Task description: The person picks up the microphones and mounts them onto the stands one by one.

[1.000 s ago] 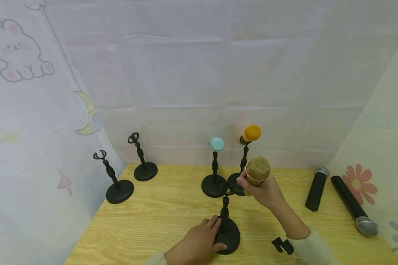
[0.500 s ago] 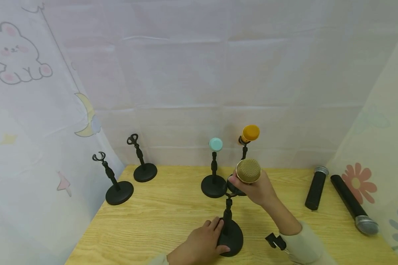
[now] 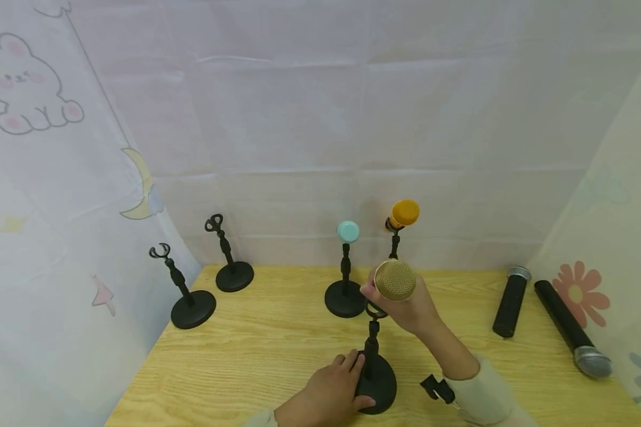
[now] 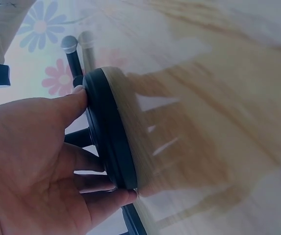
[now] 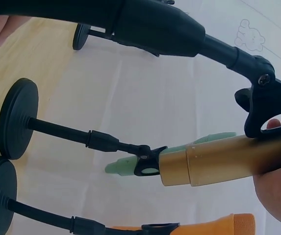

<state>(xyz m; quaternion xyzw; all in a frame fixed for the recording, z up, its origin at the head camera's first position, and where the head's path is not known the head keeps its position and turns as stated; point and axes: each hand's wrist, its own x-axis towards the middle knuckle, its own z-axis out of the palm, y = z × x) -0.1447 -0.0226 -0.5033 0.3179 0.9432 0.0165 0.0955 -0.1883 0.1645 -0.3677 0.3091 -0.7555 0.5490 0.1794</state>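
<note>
**Gold Microphone Being Held at Clip of Black Stand**

A gold microphone (image 3: 395, 280) is being grasped in the curled fingers of a person's right hand (image 3: 418, 311), its handle being held right at the clip (image 5: 270, 100) of the nearest black stand (image 3: 373, 347); whether it is being seated inside cannot be told. The round base (image 3: 383, 388) of that stand is being gripped at the rim, on the wooden tabletop (image 3: 267, 338), between the thumb and fingers of the left hand (image 3: 326, 388). Farther back, a mint-green microphone (image 3: 348, 232) is being supported by a second stand (image 3: 344, 300), and an orange microphone (image 3: 405, 213) by a third stand (image 3: 395, 245). At the left, a fourth stand (image 3: 193, 309) and a fifth stand (image 3: 235, 277) are being carried by the same surface. Well apart at the right, a silver-headed black microphone (image 3: 508, 308) is being seen lying beside another of its kind (image 3: 563, 323), near a flower-printed cloth (image 3: 611, 237).
</note>
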